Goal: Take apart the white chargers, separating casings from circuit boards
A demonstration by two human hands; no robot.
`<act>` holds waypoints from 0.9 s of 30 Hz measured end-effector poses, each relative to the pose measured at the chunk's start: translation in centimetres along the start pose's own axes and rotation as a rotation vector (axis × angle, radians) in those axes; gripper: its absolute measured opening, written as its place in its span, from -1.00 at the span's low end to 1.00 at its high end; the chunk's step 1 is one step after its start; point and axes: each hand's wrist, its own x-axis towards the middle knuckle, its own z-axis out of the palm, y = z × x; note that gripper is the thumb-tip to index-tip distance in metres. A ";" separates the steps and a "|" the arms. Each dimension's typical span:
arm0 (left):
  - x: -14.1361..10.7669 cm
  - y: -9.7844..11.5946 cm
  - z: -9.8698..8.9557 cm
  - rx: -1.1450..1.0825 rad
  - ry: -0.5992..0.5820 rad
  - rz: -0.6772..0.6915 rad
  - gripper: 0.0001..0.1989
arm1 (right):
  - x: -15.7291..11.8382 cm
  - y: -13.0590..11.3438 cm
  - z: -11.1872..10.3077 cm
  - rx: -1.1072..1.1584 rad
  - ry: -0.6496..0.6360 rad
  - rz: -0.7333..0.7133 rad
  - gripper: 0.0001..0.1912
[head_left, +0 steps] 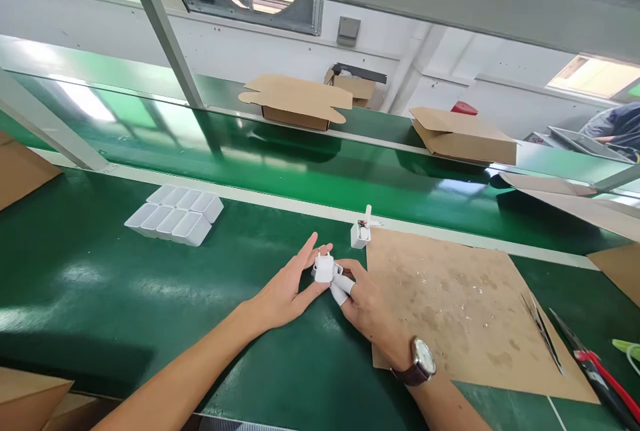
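Observation:
A small white plug-like piece with two pins (324,268) is held between my two hands over the green table. My left hand (290,287) has its thumb and fingers around the left side of the piece. From the right, my right hand (363,294) pinches it; two of its fingertips wear white covers. Just beyond, a white open housing (361,233) with small parts and wires inside stands at the cardboard sheet's corner. Two rows of white empty housings (175,215) sit together on the left.
A stained cardboard sheet (440,304) covers the table at right, with tweezers (544,334) on it and red-handled pliers (595,364) at its right edge. Cardboard boxes (463,136) stand beyond the green belt (300,171). A metal post (160,31) rises at back left.

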 end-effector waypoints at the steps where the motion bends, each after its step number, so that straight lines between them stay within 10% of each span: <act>1: 0.0 -0.1 0.0 0.002 0.003 0.008 -0.12 | 0.0 -0.1 0.1 -0.002 0.025 -0.010 -0.61; 10: 0.0 -0.1 -0.4 0.058 0.091 0.109 0.11 | 0.3 -1.0 -0.7 0.036 0.004 0.007 -0.59; 16: 0.1 -1.1 0.1 0.114 0.188 0.171 -0.30 | 0.0 -0.8 0.0 0.008 0.034 0.058 -0.54; 27: 0.2 -1.8 -0.1 0.038 0.169 0.088 -0.38 | 0.5 -1.1 -0.5 -0.007 -0.046 0.064 -0.56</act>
